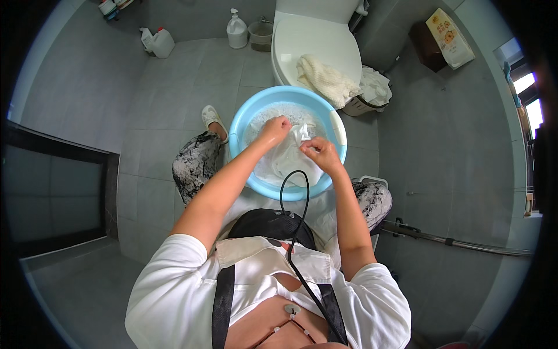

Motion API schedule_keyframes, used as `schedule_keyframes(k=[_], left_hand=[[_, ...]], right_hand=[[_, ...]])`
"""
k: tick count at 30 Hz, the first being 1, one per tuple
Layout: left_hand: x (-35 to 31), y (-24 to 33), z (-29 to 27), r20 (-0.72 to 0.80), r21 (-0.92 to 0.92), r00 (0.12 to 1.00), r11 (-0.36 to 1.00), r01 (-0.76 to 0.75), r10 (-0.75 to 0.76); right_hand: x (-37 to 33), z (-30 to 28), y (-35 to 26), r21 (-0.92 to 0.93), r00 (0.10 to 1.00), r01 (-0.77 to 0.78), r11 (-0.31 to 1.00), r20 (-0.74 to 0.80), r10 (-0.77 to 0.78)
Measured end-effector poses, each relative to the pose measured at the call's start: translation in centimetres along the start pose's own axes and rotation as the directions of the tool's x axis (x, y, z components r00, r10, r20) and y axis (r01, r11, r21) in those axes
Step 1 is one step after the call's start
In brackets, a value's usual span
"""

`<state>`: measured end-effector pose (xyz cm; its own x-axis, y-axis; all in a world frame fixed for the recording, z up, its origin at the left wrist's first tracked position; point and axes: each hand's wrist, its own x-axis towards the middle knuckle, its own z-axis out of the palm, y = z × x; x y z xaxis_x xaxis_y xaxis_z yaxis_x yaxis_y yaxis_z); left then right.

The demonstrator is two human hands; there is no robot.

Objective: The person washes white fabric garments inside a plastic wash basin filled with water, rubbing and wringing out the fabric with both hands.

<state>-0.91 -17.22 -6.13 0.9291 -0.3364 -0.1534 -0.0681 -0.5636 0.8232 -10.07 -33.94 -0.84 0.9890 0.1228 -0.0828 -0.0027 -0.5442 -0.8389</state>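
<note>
A light blue basin (239,114) on the floor in front of me holds sudsy water (282,110) and a wet white cloth (289,156), partly under the surface. My left hand (276,129) is closed over the upper left of the cloth, fingers curled. Slightly lower and to the right, my right hand (323,155) pinches the cloth's edge between thumb and fingers. Between them a fold of the fabric is raised out of the water. What kind of garment it is, I cannot tell.
Beyond the basin stands a white toilet (317,43) with a cream knitted cloth (325,78) on its lid. A waste bin (363,106) is beside it. A pump bottle (236,30), a small bucket (260,38) and a white jug (160,43) line the wall. A black cable (302,218) hangs before me.
</note>
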Motion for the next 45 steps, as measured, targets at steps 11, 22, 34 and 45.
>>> schedule_keyframes(k=[11, 22, 34, 45], left_hand=[[0.2, 1.1, 4.9, 0.024, 0.222, 0.986, 0.961, -0.165, 0.164], [-1.9, 0.1, -1.8, -0.072, -0.702, 0.991, 0.711, 0.032, -0.115], [-3.0, 3.5, -4.4, -0.003, -0.817, 0.996, 0.575, 0.046, -0.084], [-2.7, 3.4, -6.2, -0.046, -0.774, 0.998, 0.633, -0.008, -0.044]], right_hand=[[-1.3, 1.5, 2.8, 0.271, 0.976, -0.178, 0.946, 0.172, 0.135], [0.4, 1.9, 2.3, -0.039, 0.962, -0.274, 0.961, -0.019, 0.273], [1.7, 1.2, -1.7, 0.14, 0.939, -0.314, 0.939, 0.19, 0.286], [3.9, -2.0, 1.3, -0.318, 0.967, -0.137, 0.938, -0.25, 0.056]])
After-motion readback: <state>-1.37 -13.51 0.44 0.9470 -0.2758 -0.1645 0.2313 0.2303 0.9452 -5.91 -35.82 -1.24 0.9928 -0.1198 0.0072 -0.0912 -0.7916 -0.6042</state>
